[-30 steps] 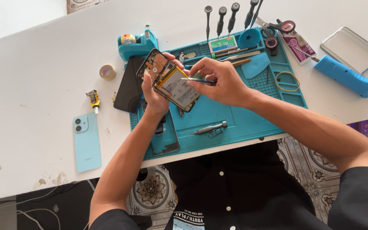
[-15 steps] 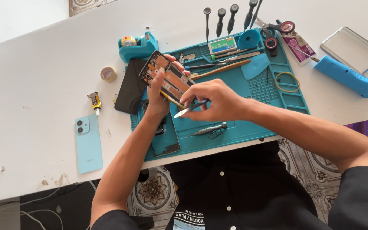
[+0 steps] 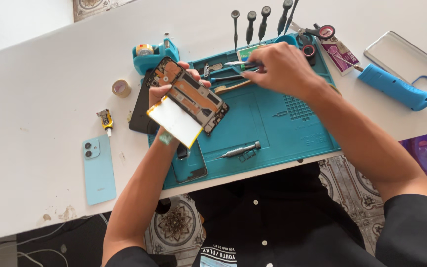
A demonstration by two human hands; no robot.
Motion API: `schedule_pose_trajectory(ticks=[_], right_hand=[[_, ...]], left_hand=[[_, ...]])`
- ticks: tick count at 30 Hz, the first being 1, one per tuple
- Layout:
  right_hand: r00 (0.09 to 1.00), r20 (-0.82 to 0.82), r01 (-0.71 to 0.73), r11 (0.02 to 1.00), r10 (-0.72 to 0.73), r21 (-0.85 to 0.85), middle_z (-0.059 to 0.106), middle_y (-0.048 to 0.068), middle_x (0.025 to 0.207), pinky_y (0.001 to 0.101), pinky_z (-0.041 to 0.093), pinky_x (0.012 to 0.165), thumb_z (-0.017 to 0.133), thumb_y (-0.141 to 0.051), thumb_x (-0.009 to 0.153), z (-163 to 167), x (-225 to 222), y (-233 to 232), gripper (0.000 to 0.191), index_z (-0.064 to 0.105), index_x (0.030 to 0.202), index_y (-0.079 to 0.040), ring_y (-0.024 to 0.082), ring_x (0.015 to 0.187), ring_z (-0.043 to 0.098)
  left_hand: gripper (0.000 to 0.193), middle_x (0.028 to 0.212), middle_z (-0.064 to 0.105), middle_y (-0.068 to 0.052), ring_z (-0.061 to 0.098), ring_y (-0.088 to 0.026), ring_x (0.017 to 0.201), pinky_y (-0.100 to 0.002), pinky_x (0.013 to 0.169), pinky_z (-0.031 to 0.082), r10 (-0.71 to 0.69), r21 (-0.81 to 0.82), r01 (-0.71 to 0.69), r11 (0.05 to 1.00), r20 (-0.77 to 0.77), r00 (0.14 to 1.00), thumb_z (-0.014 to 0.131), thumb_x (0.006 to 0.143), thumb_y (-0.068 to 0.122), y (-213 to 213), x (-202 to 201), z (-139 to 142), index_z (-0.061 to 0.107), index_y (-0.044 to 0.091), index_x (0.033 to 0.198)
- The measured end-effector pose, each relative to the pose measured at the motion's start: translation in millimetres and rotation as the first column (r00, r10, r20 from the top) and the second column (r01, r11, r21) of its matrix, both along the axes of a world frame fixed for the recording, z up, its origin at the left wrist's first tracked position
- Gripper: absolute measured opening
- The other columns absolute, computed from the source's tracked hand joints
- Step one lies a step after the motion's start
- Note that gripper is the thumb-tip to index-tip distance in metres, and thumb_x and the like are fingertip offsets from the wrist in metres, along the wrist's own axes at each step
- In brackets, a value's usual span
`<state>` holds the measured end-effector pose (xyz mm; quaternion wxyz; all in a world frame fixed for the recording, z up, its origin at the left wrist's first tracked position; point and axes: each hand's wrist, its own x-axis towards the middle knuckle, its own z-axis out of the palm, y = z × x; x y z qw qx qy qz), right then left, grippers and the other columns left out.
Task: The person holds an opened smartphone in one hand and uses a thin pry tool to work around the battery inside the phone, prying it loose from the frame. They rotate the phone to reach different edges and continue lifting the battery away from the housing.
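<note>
Orange-framed opened phone [image 3: 189, 101] clamped in left hand [image 3: 166, 96] — right hand [image 3: 282, 66] apart, seemingly pinching tweezers [image 3: 240, 64].

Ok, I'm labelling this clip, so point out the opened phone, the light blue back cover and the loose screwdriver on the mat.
opened phone [image 3: 193, 99], head view, on its exposed inner frame.
light blue back cover [image 3: 99, 173], head view, on the middle of its flat back.
loose screwdriver [image 3: 240, 150], head view, on its grey handle.

Bright, even daylight is flooding the white table top [image 3: 50, 64], casting only soft shadows just beneath the right hand [image 3: 285, 69], which is smearing with motion blur. The left hand [image 3: 166, 94] is staying sharp. Mild glare is showing on the clear plastic phone case [image 3: 406, 57] right of it.
</note>
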<state>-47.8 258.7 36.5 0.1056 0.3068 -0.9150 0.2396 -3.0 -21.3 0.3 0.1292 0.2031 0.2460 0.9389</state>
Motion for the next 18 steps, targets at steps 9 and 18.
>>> schedule_pose_trajectory(ticks=[9,18], right_hand=[[0.967,0.234,0.040,0.969,-0.099,0.243,0.068,0.012,0.110,0.0439,0.053,0.083,0.080,-0.028,0.086,14.6,3.1,0.0,0.026,0.080,0.102,-0.008,0.030,0.096,0.069],[0.991,0.134,0.009,1.000,-0.008,-0.004,0.071,0.009,0.071,0.0358,0.052,0.056,0.074,-0.021,0.094,15.5,-2.0,4.6,0.019,0.080,0.107,-0.010,0.022,0.054,0.065]], left_hand=[[0.049,0.114,0.067,-0.018,0.070,-0.042,0.113,-0.057,0.089,0.063,0.010,0.031,-0.013,0.999,0.107,0.994,0.059,0.089,0.029,-10.9,5.7,6.6,0.058,0.005,0.132],[0.048,0.110,0.068,-0.017,0.070,-0.039,0.106,-0.052,0.090,0.062,0.061,-0.024,-0.059,0.998,0.106,0.992,0.056,0.090,0.033,-8.8,3.5,9.2,0.060,0.005,0.128]])
